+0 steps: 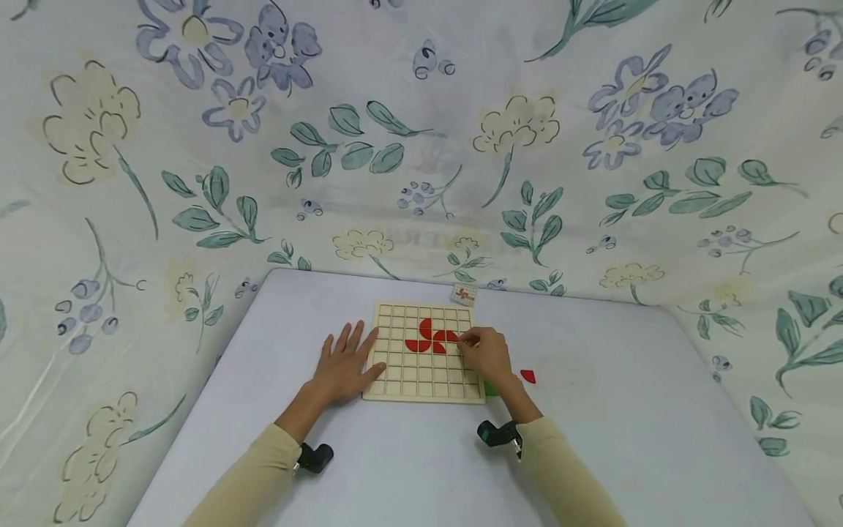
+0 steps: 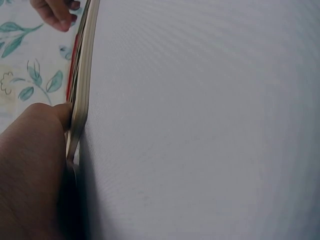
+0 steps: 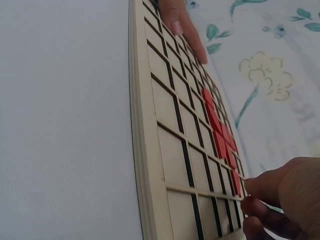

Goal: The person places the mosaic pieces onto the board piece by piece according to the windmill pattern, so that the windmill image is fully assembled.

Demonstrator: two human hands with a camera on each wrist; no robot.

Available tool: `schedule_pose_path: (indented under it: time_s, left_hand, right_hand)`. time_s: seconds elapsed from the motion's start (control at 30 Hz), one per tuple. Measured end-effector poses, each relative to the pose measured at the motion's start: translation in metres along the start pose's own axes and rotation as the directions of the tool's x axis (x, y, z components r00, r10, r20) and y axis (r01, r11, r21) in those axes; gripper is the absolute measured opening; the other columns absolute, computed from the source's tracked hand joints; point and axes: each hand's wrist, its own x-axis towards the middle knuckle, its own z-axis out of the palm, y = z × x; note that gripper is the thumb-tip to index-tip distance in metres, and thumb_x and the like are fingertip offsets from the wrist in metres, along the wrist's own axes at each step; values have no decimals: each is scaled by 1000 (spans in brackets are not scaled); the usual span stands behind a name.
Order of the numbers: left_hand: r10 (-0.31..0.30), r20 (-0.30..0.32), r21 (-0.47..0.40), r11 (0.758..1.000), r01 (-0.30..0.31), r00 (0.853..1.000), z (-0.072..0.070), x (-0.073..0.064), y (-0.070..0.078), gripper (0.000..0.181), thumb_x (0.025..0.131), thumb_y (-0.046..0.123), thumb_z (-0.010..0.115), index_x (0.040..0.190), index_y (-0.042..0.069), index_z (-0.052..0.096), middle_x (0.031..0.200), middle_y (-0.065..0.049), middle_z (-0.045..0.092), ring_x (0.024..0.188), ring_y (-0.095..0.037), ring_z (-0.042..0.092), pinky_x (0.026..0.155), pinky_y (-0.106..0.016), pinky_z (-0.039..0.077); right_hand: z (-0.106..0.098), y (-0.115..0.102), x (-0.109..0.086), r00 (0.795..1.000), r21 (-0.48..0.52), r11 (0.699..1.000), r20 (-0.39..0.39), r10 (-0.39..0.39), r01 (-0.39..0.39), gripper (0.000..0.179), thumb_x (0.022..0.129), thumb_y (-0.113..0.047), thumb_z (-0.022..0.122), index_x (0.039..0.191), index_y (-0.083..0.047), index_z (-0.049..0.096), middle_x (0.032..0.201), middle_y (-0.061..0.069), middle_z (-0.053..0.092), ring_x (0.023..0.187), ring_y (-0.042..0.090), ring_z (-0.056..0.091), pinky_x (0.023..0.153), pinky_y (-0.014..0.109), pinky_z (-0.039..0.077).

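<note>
A square wooden grid board [image 1: 402,373] lies on the white table with several red curved-edge pieces [image 1: 421,345] grouped pinwheel-like near its middle. My left hand [image 1: 344,369] rests by the board's left edge with fingers spread, its thumb and fingertips touching the rim. At the right side of the group, my right hand [image 1: 486,353] has thumb and fingers curled together at the outermost red piece [image 3: 235,182], pinching its edge. That piece lies in or on a grid cell; whether it is fully seated cannot be made out.
One loose red piece [image 1: 528,376] lies on the table right of my right wrist. Something green [image 1: 491,389] shows partly under that forearm, beside the board. A small patterned card [image 1: 464,294] stands behind the board. Floral cloth [image 1: 421,146] hangs behind the table [image 1: 408,454].
</note>
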Motion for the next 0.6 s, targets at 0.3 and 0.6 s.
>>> schedule_pose_path:
  time_s: [0.3, 0.6]
  left_hand:
    - [1, 1, -3, 1000, -1, 1000, 1, 1, -1, 78, 98, 58, 43, 158, 13, 21, 162, -19, 8, 148, -39, 0, 112, -63, 2]
    - [1, 4, -5, 1000, -1, 1000, 1, -1, 1, 78, 98, 57, 43, 158, 13, 21, 162, -19, 8, 148, -39, 0, 113, -62, 1]
  right_hand:
    - [-27, 11, -8, 999, -42, 999, 32, 36, -35, 5, 88, -10, 72, 87, -5, 74, 74, 1, 65, 65, 16, 58, 53, 30, 46]
    - [-55, 32, -17, 994, -85, 994, 82, 69, -62, 8, 87, -10, 73, 91, -3, 74, 77, 3, 66, 67, 17, 58, 53, 30, 46]
